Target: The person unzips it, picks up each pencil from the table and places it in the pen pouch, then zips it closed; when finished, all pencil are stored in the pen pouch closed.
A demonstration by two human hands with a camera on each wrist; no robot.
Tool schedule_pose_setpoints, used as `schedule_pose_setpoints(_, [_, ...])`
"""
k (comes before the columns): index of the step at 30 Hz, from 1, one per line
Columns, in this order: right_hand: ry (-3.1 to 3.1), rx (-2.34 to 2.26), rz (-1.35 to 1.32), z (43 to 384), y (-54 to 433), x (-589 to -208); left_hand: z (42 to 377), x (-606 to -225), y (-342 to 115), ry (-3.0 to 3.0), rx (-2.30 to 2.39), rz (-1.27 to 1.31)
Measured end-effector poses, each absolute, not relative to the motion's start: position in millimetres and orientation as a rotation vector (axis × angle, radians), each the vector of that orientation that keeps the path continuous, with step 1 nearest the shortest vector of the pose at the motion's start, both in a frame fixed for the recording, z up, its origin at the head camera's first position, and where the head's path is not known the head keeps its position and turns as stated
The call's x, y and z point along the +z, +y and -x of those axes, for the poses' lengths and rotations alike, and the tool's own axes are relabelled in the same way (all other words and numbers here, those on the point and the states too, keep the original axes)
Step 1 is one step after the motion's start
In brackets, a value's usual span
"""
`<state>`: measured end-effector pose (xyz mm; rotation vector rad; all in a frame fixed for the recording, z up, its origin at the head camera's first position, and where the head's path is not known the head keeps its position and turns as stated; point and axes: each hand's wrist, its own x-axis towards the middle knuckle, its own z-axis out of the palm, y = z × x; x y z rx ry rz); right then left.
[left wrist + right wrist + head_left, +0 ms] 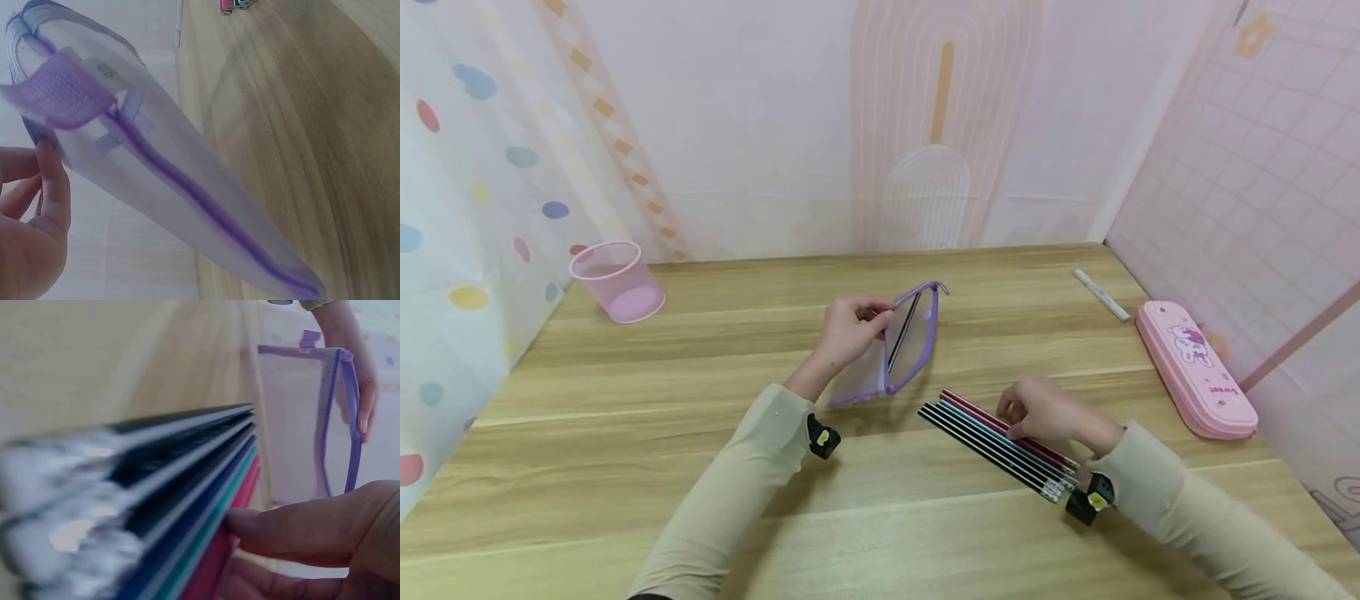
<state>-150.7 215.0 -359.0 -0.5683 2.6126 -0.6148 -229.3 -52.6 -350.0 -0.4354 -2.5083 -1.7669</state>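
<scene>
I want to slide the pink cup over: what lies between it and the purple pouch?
In the head view, bare tabletop, then the left hand, which pinches the pouch by its edge.

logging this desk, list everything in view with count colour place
mesh cup: 1, pink, far left
zip pouch: 1, purple-trimmed, centre
slim stick: 1, dark, within pouch's outline
pencils: several, black, blue, teal, red, right of centre
pen: 1, white, far right
rabbit-print pencil case: 1, pink, right edge
table: 1, brown, underneath
backdrops: several, pastel, around table
wrist cameras: 2, black, cuffs
sleeves: 2, beige, foreground
left hand: 1, holding pouch
right hand: 1, gripping pencils
</scene>
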Motion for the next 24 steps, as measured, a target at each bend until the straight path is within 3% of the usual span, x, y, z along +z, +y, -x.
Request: schedule_pose_setpoints(24, [2.535,-1.021,0.579,153.8,234.7,-370.8,228.3,-356.3,-54.0,-2.399,-1.823,0.335])
